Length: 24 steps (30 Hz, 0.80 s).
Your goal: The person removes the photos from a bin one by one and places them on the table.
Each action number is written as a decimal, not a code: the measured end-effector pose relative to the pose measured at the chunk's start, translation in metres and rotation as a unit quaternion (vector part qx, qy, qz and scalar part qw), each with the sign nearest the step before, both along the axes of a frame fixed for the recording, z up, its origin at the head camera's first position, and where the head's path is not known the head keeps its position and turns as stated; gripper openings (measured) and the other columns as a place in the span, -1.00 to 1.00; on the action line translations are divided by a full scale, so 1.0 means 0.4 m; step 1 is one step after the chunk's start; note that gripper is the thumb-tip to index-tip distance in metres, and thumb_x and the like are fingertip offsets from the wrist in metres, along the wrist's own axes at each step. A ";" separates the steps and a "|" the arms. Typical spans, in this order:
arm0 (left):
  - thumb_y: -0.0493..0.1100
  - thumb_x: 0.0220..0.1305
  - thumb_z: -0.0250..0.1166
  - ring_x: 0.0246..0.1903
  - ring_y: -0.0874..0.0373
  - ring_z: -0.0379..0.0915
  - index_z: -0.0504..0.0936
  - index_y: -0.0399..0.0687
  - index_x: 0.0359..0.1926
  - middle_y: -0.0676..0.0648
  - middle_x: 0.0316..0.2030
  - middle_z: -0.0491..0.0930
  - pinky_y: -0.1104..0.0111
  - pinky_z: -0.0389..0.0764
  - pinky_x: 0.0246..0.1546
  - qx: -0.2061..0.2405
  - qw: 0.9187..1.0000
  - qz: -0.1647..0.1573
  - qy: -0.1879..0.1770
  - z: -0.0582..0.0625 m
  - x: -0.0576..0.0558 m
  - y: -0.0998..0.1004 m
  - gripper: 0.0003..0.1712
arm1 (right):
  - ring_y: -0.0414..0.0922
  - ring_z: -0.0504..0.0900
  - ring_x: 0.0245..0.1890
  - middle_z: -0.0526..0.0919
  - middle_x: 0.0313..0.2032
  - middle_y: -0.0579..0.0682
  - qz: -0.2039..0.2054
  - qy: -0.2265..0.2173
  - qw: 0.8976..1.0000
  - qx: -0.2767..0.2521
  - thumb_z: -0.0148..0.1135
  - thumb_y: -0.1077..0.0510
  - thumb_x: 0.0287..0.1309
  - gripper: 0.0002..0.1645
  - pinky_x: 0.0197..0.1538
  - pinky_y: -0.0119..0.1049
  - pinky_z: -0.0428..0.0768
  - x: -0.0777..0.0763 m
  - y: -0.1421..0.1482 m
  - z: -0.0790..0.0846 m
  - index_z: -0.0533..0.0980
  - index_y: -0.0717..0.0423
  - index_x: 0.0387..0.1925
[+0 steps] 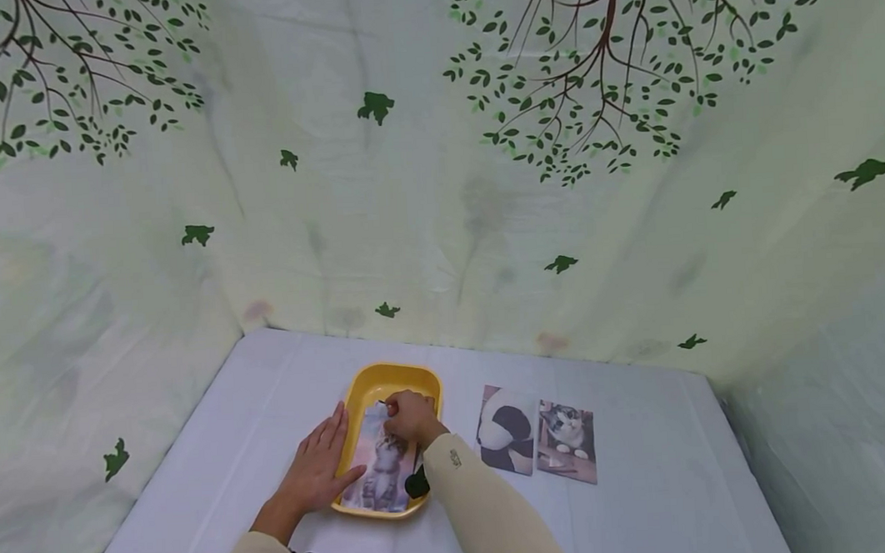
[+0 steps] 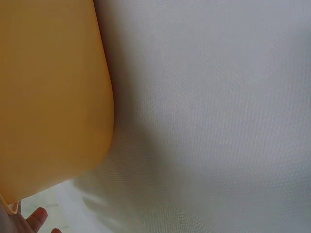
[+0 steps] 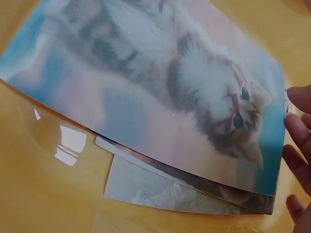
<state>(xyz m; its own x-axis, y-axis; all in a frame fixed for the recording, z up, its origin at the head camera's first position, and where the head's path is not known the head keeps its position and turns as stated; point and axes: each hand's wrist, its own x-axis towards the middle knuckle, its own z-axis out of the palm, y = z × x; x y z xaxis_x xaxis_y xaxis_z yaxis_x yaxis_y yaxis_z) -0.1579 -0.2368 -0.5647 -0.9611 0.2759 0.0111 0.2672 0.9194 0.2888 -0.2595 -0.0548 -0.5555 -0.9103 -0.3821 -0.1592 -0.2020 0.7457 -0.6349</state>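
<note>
A yellow tray stands on the white-covered table. Inside it lies a photo card of a fluffy kitten, with at least two more photo cards partly showing under it. My right hand reaches into the tray and pinches the card's far short edge; in the right wrist view its fingertips meet that edge. My left hand rests against the tray's left side, its fingers straight and its thumb over the rim. The left wrist view shows mostly the tray's outer wall.
To the right of the tray, two more photo cards lie side by side: a panda picture and a cat picture. White cloth covers the table. Behind it hangs a pale curtain printed with branches and leaves.
</note>
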 end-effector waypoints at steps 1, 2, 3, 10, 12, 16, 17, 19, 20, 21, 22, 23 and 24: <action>0.24 0.27 0.18 0.38 -0.29 -0.04 -0.06 -0.42 0.45 -0.30 0.48 -0.15 -0.18 0.11 0.29 0.000 1.000 -0.001 0.000 0.000 0.000 0.000 0.07 | -0.17 0.44 -0.34 0.44 -0.54 -0.19 -0.004 -0.001 1.000 -0.005 0.37 0.14 0.04 -0.86 -0.01 -0.15 0.19 0.000 0.000 -0.001 0.61 0.10 -0.35; 0.24 0.27 0.17 0.38 -0.28 -0.05 -0.06 -0.42 0.45 -0.30 0.48 -0.14 -0.18 0.11 0.29 0.000 1.000 -0.001 0.000 0.000 0.000 0.000 0.07 | -0.18 0.45 -0.32 0.47 -0.51 -0.20 -0.009 -0.004 1.000 -0.012 0.37 0.13 0.05 -0.81 0.01 -0.18 0.24 0.000 0.001 -0.001 0.63 0.10 -0.27; 0.23 0.27 0.18 0.37 -0.29 -0.04 -0.06 -0.42 0.45 -0.30 0.48 -0.14 -0.18 0.11 0.29 0.003 1.000 -0.002 0.002 0.001 0.001 0.000 0.07 | -0.18 0.46 -0.31 0.49 -0.48 -0.20 -0.013 -0.010 1.000 -0.022 0.37 0.13 0.05 -0.74 0.02 -0.21 0.31 0.000 0.001 -0.001 0.65 0.11 -0.19; 0.22 0.27 0.18 0.37 -0.29 -0.05 -0.04 -0.43 0.44 -0.30 0.47 -0.13 -0.20 0.12 0.27 0.012 1.000 -0.005 0.008 0.002 0.003 -0.001 0.05 | -0.24 0.47 -0.40 0.55 -0.43 -0.17 -0.020 -0.038 0.994 -0.101 0.40 0.18 0.05 -0.66 -0.29 -0.41 0.53 0.001 0.007 0.001 0.66 0.14 -0.08; 0.22 0.27 0.18 0.36 -0.30 -0.04 -0.04 -0.43 0.44 -0.31 0.47 -0.12 -0.21 0.13 0.26 0.014 1.000 -0.008 0.012 0.002 0.004 -0.002 0.05 | -0.25 0.47 -0.41 0.56 -0.43 -0.17 -0.012 -0.037 0.994 -0.105 0.42 0.19 0.03 -0.68 -0.30 -0.43 0.53 0.001 0.009 0.004 0.67 0.14 -0.11; 0.20 0.27 0.20 0.36 -0.29 -0.04 -0.05 -0.43 0.44 -0.31 0.47 -0.12 -0.21 0.13 0.26 0.013 1.000 -0.009 0.013 0.003 0.005 -0.003 0.05 | -0.26 0.47 -0.41 0.59 -0.42 -0.16 0.001 -0.035 0.994 -0.106 0.42 0.20 0.03 -0.75 -0.28 -0.42 0.53 0.003 0.011 0.011 0.69 0.14 -0.19; 0.20 0.26 0.20 0.36 -0.30 -0.03 -0.05 -0.43 0.44 -0.31 0.47 -0.13 -0.21 0.13 0.26 0.013 1.000 -0.009 0.013 0.002 0.005 -0.003 0.06 | -0.26 0.48 -0.41 0.60 -0.41 -0.15 0.004 -0.034 0.994 -0.106 0.42 0.20 0.03 -0.77 -0.28 -0.41 0.54 0.004 0.012 0.013 0.69 0.14 -0.22; 0.21 0.26 0.20 0.36 -0.30 -0.03 -0.05 -0.43 0.44 -0.30 0.47 -0.13 -0.20 0.13 0.26 0.011 1.000 -0.007 0.011 0.003 0.003 -0.003 0.06 | -0.26 0.49 -0.42 0.62 -0.41 -0.16 0.002 -0.039 0.994 -0.104 0.42 0.19 0.04 -0.83 -0.27 -0.41 0.54 0.004 0.011 0.015 0.69 0.13 -0.28; 0.21 0.26 0.20 0.37 -0.29 -0.04 -0.05 -0.42 0.45 -0.29 0.48 -0.15 -0.20 0.12 0.27 0.010 1.000 -0.005 0.007 0.003 0.003 -0.002 0.06 | -0.26 0.49 -0.42 0.62 -0.42 -0.16 0.001 -0.042 0.994 -0.102 0.42 0.18 0.05 -0.86 -0.28 -0.40 0.55 0.005 0.011 0.016 0.69 0.12 -0.31; 0.21 0.26 0.20 0.37 -0.29 -0.04 -0.05 -0.41 0.45 -0.29 0.48 -0.15 -0.20 0.12 0.28 0.009 1.000 -0.004 0.006 0.003 0.002 -0.001 0.06 | -0.26 0.49 -0.43 0.62 -0.43 -0.16 -0.001 -0.047 0.994 -0.100 0.42 0.17 0.05 -0.88 -0.28 -0.41 0.55 0.005 0.010 0.016 0.69 0.11 -0.33; 0.22 0.26 0.19 0.37 -0.29 -0.04 -0.05 -0.41 0.45 -0.29 0.48 -0.15 -0.20 0.12 0.28 0.008 1.000 -0.004 0.004 0.004 0.002 -0.001 0.06 | -0.26 0.50 -0.43 0.62 -0.43 -0.17 -0.002 -0.051 0.994 -0.097 0.42 0.17 0.05 -0.90 -0.28 -0.41 0.55 0.005 0.010 0.017 0.69 0.09 -0.35; 0.22 0.27 0.19 0.37 -0.29 -0.04 -0.05 -0.41 0.45 -0.29 0.48 -0.15 -0.20 0.11 0.28 0.008 1.000 -0.004 0.002 0.004 0.001 -0.001 0.06 | -0.27 0.49 -0.44 0.62 -0.45 -0.18 -0.005 -0.059 0.994 -0.095 0.42 0.15 0.06 -0.91 -0.29 -0.42 0.54 0.004 0.009 0.018 0.69 0.07 -0.36; 0.22 0.27 0.19 0.37 -0.29 -0.04 -0.05 -0.41 0.45 -0.29 0.48 -0.16 -0.20 0.11 0.28 0.007 1.000 -0.003 0.001 0.005 0.001 -0.001 0.06 | -0.27 0.49 -0.45 0.61 -0.46 -0.19 -0.007 -0.065 0.993 -0.093 0.41 0.14 0.07 -0.92 -0.30 -0.42 0.54 0.004 0.009 0.018 0.69 0.06 -0.37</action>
<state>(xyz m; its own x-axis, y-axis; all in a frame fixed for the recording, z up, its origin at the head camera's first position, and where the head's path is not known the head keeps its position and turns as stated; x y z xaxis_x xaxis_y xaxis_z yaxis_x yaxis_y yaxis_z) -0.1576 -0.2371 -0.5628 -0.9593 0.2820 0.0163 0.2737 0.9135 0.3009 -0.2581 -0.0513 -0.5484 -0.8916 -0.4043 -0.2041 -0.0999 0.6151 -0.7821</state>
